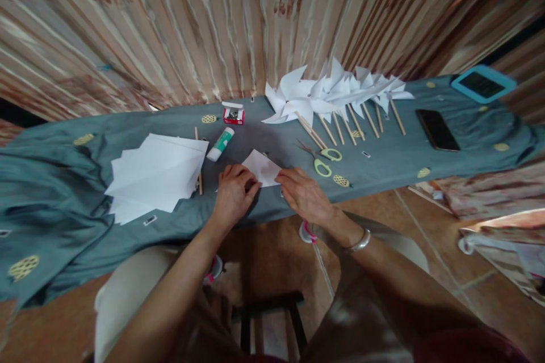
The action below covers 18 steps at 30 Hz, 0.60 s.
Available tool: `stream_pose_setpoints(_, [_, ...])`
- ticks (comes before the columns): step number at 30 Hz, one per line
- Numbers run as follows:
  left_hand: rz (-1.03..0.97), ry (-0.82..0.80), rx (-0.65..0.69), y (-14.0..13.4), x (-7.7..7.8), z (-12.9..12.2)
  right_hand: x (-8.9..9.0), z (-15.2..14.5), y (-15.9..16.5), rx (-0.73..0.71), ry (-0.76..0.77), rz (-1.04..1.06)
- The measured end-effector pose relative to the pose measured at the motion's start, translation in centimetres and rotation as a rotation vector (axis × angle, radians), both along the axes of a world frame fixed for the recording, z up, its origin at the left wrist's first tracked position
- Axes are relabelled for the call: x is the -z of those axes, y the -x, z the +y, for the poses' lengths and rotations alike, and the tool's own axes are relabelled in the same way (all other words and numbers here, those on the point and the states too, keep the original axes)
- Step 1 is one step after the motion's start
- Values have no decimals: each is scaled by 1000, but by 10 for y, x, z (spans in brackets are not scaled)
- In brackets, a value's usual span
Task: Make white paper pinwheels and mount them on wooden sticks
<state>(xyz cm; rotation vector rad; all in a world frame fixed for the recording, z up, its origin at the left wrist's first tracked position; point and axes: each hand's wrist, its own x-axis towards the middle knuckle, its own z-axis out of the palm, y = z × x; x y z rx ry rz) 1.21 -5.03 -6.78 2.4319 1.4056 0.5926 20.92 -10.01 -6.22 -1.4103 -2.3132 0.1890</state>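
A white sheet of paper (261, 167), folded to a triangle, lies on the cloth-covered table with its point away from me. My left hand (234, 191) is closed at its left side, thumb and fingers pinching the near edge. At the right corner, my right hand (303, 194) presses the paper between fingers and thumb; the thumb is partly hidden. Left of my hands sit a stack of white paper sheets (155, 176) and a glue stick (221, 144). Scissors with green handles (322, 159) lie open beyond my right hand.
White paper pinwheels (293, 99) on wooden sticks (369, 120) line the table's back. A small red box (234, 114) of metal pins stands behind the glue stick. At right are a black phone (437, 130) and a blue-framed tablet (483, 83). A curtain (204, 28) hangs behind.
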Motion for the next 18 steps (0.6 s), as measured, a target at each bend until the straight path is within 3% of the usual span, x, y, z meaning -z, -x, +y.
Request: stream_pose_setpoints(18, [-15,-32,-191,20,-1,-18,-4,2,0,4,80,-2])
